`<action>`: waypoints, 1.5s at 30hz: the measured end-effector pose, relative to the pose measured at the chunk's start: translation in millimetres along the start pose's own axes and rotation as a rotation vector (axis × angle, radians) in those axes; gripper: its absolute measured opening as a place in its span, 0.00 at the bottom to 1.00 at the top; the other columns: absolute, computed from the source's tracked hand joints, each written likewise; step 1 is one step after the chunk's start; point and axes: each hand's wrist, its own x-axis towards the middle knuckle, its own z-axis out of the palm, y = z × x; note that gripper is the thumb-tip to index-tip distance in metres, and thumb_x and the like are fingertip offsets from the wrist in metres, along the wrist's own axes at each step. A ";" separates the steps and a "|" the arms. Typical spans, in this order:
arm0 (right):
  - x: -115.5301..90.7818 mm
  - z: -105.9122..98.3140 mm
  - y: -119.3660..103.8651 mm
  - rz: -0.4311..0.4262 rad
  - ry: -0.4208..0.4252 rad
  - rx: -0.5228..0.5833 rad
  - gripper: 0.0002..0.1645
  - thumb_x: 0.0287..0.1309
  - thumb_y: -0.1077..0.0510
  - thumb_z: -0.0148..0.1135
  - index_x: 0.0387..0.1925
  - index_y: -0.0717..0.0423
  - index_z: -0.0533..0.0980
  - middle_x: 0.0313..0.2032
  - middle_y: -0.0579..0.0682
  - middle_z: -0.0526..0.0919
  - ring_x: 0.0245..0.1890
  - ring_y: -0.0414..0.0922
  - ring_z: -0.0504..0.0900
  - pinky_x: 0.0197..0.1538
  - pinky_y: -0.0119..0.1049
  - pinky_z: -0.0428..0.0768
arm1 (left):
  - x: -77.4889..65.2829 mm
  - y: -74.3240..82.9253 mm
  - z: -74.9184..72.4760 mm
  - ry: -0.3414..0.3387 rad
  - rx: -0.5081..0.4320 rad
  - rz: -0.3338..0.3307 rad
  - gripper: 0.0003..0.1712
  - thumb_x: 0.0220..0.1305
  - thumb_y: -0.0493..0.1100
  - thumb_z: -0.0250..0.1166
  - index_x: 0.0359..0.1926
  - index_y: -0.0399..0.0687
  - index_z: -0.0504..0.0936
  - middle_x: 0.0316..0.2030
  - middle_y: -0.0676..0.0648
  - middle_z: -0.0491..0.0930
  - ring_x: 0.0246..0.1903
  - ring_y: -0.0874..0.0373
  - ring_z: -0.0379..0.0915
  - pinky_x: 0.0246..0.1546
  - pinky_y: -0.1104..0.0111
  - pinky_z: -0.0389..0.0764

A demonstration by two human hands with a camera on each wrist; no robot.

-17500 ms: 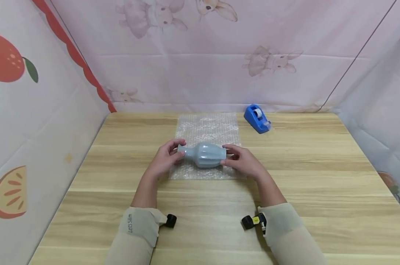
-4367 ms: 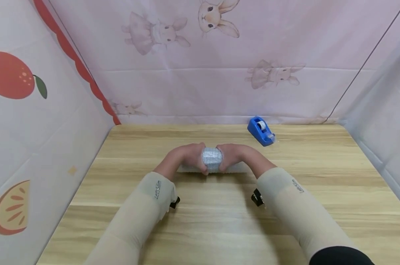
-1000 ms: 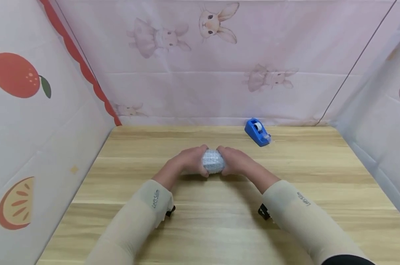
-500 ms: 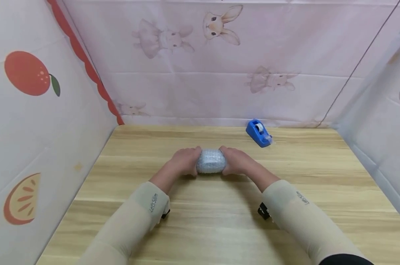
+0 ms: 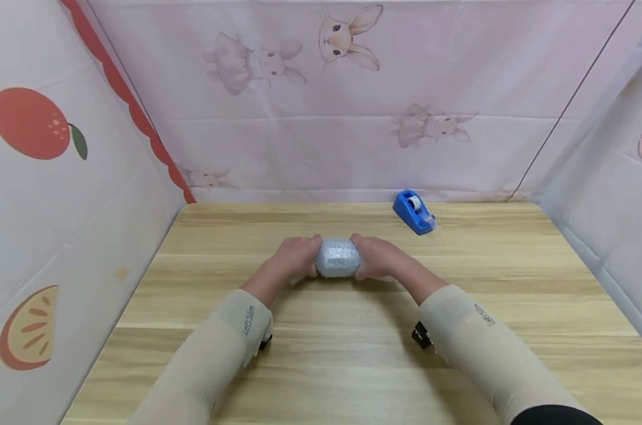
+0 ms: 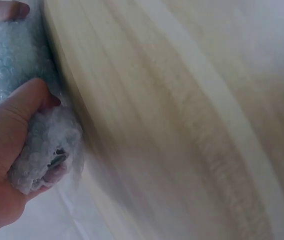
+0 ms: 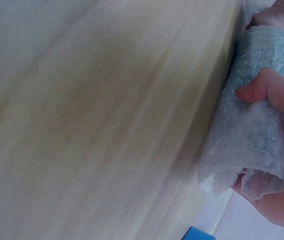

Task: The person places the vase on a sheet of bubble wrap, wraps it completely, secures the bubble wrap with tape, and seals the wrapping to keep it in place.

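A vase rolled up in bubble wrap (image 5: 338, 258) lies lengthwise between my two hands, close over the table. My left hand (image 5: 297, 258) grips its left end, thumb on the near side, as the left wrist view shows. There the bubble wrap (image 6: 22, 65) is crumpled at its end, with a dark gap in it. Around the right end curls my right hand (image 5: 375, 258), its thumb (image 7: 262, 90) pressing on the plastic. In the right wrist view the wrap's end (image 7: 267, 182) forms a loose open tube. The vase itself is hidden under the layers.
A blue tape dispenser (image 5: 413, 211) with a roll of clear tape stands at the back right of the wooden table (image 5: 342, 366). Printed fabric walls (image 5: 321, 153) enclose the table at the back and both sides.
Earlier the bare vase lay on the flat bubble wrap sheet; now it is rolled up inside. In the last second my left hand has shifted slightly left, baring more of the roll's middle.
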 end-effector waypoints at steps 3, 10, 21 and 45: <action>1.6 -3.9 -0.5 -0.010 -0.015 0.004 0.41 0.38 0.54 0.79 0.55 0.54 0.67 0.43 0.52 0.80 0.40 0.48 0.79 0.47 0.45 0.79 | 1.7 -2.2 -0.4 0.001 -0.010 -0.003 0.30 0.43 0.48 0.80 0.43 0.46 0.73 0.34 0.48 0.80 0.34 0.52 0.77 0.40 0.59 0.79; 5.0 -8.4 0.8 -0.023 -0.046 0.024 0.40 0.37 0.55 0.78 0.54 0.55 0.68 0.41 0.51 0.80 0.39 0.47 0.79 0.44 0.42 0.79 | 4.0 -4.3 -2.0 -0.018 -0.029 -0.003 0.30 0.44 0.49 0.79 0.45 0.46 0.74 0.36 0.48 0.81 0.35 0.53 0.76 0.41 0.59 0.79; -1.3 -2.4 6.3 -0.030 -0.021 0.124 0.43 0.38 0.57 0.77 0.58 0.57 0.67 0.47 0.53 0.80 0.43 0.48 0.79 0.50 0.46 0.78 | 6.6 -3.7 -2.0 -0.057 -0.024 -0.007 0.29 0.44 0.50 0.79 0.44 0.49 0.73 0.36 0.50 0.80 0.36 0.54 0.75 0.42 0.59 0.78; -12.0 6.2 -7.9 -0.084 0.143 -0.200 0.48 0.38 0.52 0.78 0.62 0.57 0.66 0.50 0.53 0.79 0.46 0.49 0.79 0.54 0.49 0.78 | 11.4 -11.4 -9.5 -0.316 -0.371 0.028 0.21 0.41 0.41 0.75 0.39 0.50 0.78 0.35 0.51 0.80 0.35 0.56 0.76 0.40 0.65 0.77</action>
